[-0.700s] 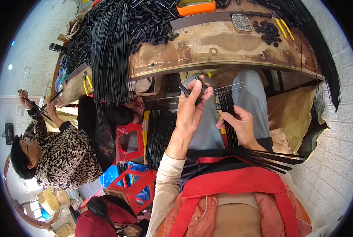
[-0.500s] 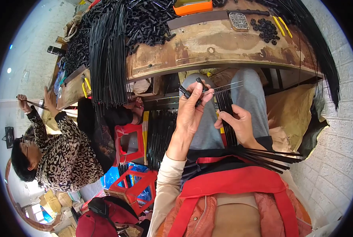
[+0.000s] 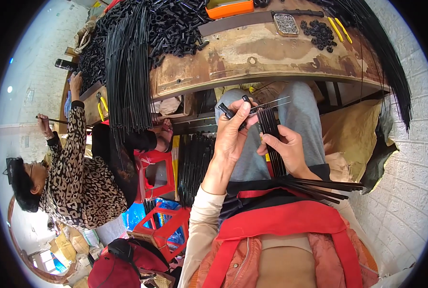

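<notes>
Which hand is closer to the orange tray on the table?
Left. The left hand is almost straight below the orange tray in the picture; the right hand is lower and farther right, holding black rods.

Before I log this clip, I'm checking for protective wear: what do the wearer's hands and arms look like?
The left hand and right hand are both ungloved. On the left, a plain, wrinkled cream sleeve ends mid-forearm; on the right, any sleeve is unclear.
</notes>
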